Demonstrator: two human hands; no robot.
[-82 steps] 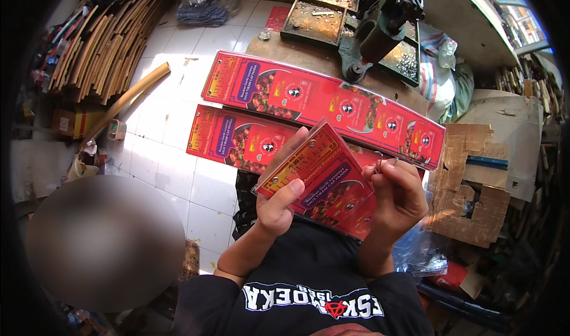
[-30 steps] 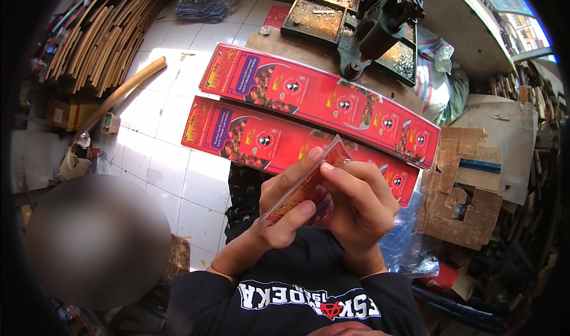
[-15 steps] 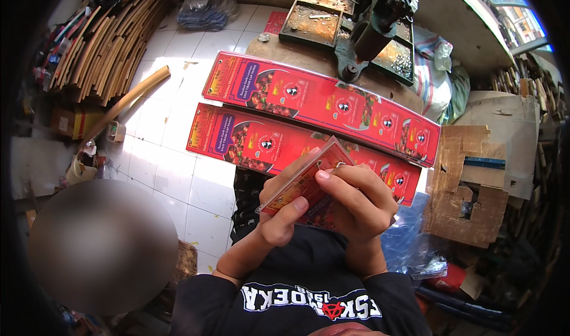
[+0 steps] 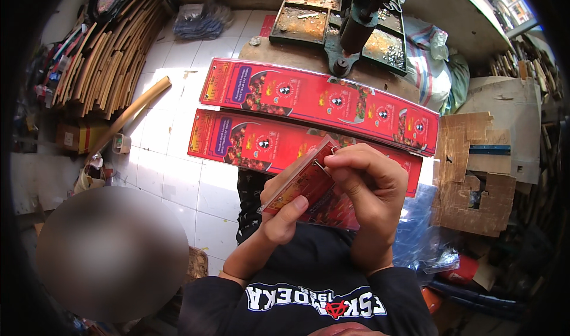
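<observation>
My left hand (image 4: 280,220) is closed round the end of a red printed strip bundle (image 4: 304,189) with clear plastic edges, its thumb on the face. The bundle is tilted up in front of my chest. At its upper end, my right hand (image 4: 377,184) pinches a small piece of bent metal wire (image 4: 321,166) between thumb and fingertips. Just beyond my hands lie two long red printed strips, a far one (image 4: 309,97) and a nearer one (image 4: 285,145). My hands and the held bundle cover part of the nearer strip.
A dark hand press (image 4: 354,36) stands on the wooden table (image 4: 261,50), with compartment trays (image 4: 303,24) of small metal bits behind it. Cut cardboard (image 4: 472,199) and clear plastic sheets (image 4: 415,229) lie at the right. A cardboard tube (image 4: 133,113) leans on the left.
My right hand has shifted a little right and turned, its fingertips now at the bundle's upper end with the wire showing more. My left hand keeps its hold. The view has moved slightly.
</observation>
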